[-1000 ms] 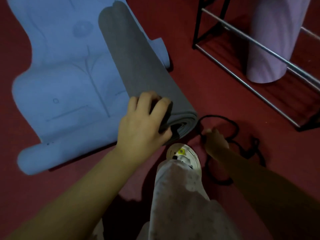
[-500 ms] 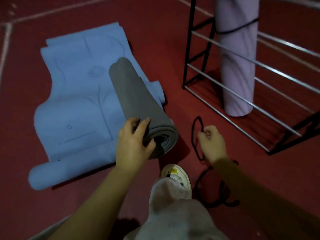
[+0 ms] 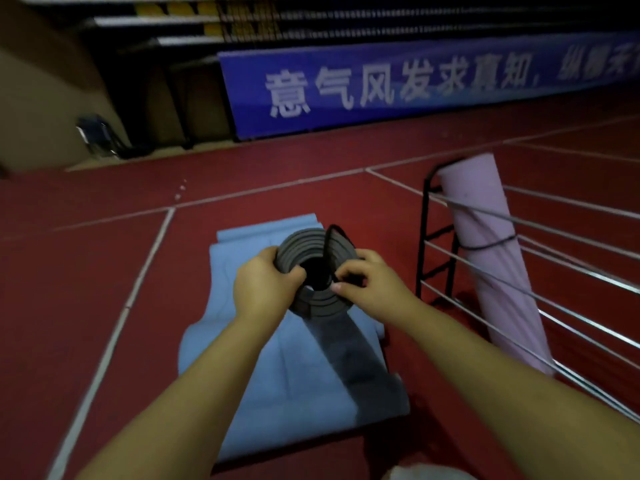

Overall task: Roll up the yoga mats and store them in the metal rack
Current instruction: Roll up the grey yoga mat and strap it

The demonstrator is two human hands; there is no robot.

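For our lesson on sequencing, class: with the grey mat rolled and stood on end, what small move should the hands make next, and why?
Probably slide the black cord down around the grey mat. The right hand pinches the cord over the roll's top, the left hand grips the rim, and nothing binds the roll yet.

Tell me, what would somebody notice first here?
Probably the rolled grey mat standing on end in the middle, held by the left hand while the right hand pinches a black cord over its top. To the right, a pink rolled mat leans in the metal rack.
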